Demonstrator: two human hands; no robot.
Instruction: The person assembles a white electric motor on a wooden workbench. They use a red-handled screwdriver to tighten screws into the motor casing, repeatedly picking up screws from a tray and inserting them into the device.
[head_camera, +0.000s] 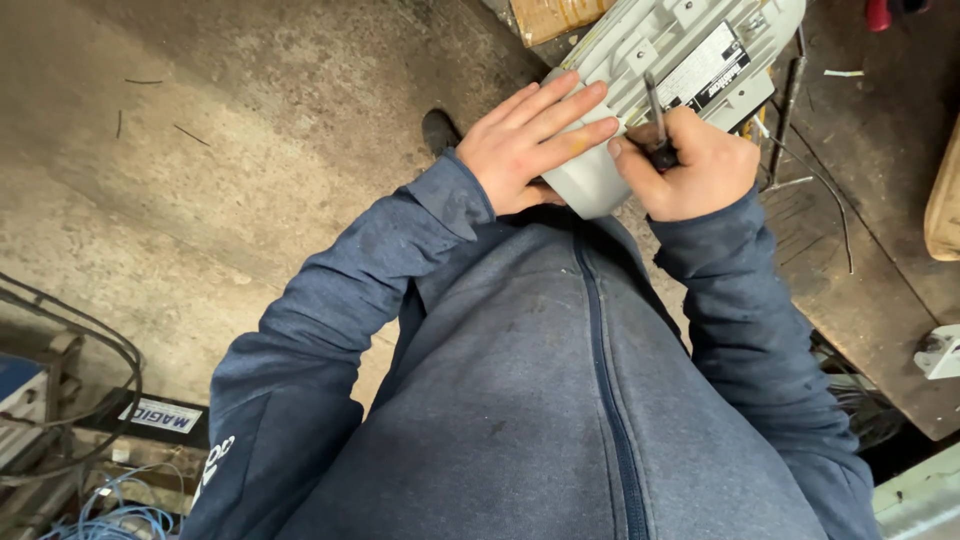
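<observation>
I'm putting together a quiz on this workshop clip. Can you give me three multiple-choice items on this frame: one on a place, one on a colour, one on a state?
1. Where does the left hand lie?
A. flat on the grey motor housing
B. on the concrete floor
C. in a pocket

2. What colour is the zipped sweatshirt?
A. red
B. dark blue
C. white

3. How is the right hand?
A. open, palm up
B. hanging free
C. closed in a grip on a dark-handled screwdriver

Answers:
1 A, its fingers are spread across the housing.
2 B, sleeves and chest are dark blue.
3 C, the fingers wrap the handle, with the shaft pointing at the motor.
</observation>
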